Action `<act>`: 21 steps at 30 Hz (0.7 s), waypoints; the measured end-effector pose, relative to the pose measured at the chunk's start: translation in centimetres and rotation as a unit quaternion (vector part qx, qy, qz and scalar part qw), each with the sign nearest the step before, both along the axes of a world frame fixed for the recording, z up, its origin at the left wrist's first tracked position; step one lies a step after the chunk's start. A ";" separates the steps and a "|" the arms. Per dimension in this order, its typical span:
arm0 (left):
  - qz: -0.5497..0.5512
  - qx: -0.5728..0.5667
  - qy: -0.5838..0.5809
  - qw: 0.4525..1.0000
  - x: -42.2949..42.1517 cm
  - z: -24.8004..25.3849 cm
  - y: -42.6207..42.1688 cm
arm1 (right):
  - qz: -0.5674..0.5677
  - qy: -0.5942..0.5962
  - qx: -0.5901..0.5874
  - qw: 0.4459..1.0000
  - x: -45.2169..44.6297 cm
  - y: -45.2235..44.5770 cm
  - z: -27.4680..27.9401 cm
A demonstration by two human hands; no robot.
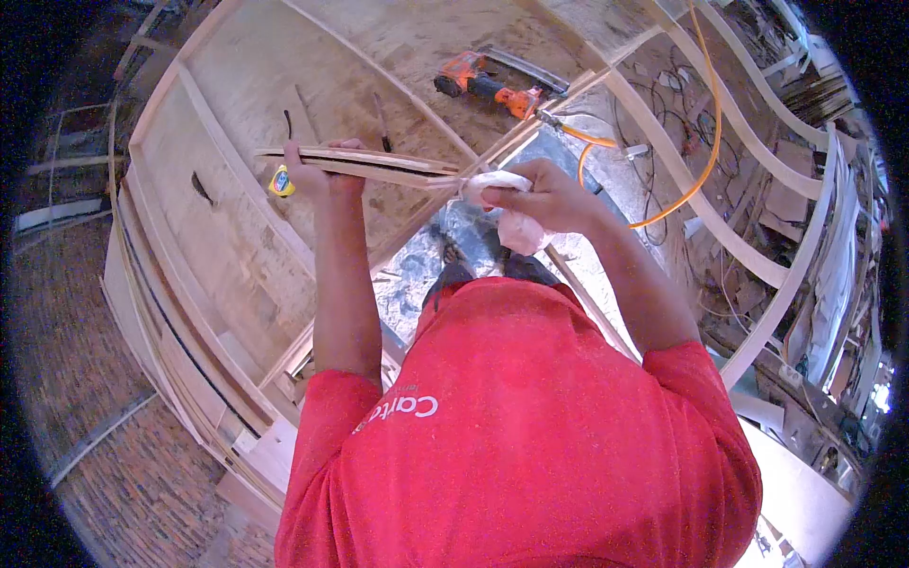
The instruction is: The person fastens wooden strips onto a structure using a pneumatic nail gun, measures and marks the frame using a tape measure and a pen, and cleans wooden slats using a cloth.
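My left hand (327, 172) is wrapped round a small stack of thin wooden strips (402, 168), held level over the framed panel. A dark gap shows between the strips. My right hand (559, 197) grips a crumpled white bundle (519, 227), a soft bag or cloth; I cannot tell which. Part of the bundle sits by the right end of the strips, and its pinkish lower part hangs under my fingers. Close to my left hand is a yellow tape measure (281, 182), seemingly on the panel below.
An orange and black nail gun (488, 83) lies on the wooden panel (256, 85), joined to an orange air hose (712, 123). Curved wooden ribs (701, 180) stand at the right, with cables and scrap wood beyond. Dark slender tools (382, 123) rest on the panel.
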State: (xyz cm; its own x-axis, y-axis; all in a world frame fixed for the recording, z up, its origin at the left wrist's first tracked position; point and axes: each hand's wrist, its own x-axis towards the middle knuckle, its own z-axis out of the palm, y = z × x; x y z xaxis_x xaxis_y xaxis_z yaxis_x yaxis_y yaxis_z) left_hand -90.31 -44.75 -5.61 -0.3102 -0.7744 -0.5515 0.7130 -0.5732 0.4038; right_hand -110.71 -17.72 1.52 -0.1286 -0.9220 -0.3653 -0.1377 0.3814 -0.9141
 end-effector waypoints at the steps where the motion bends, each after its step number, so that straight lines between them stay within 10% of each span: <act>1: -0.001 0.000 0.000 1.000 -0.3 0.3 0.2 | -0.001 0.000 0.000 1.000 -0.1 0.1 0.3; 21: 0.036 -0.014 -0.013 0.999 -2.9 3.2 2.1 | 0.014 -0.063 -0.026 0.998 -0.4 -0.1 1.1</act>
State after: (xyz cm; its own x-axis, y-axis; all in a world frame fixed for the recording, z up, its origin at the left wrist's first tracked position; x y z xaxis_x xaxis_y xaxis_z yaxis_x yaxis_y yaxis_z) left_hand -93.24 -42.69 -2.44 -0.2394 -0.8090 -0.5368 0.7414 -0.5093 0.4370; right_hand -111.10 -17.81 2.65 -0.0589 -0.9428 -0.3282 -0.0297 0.3303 -0.9434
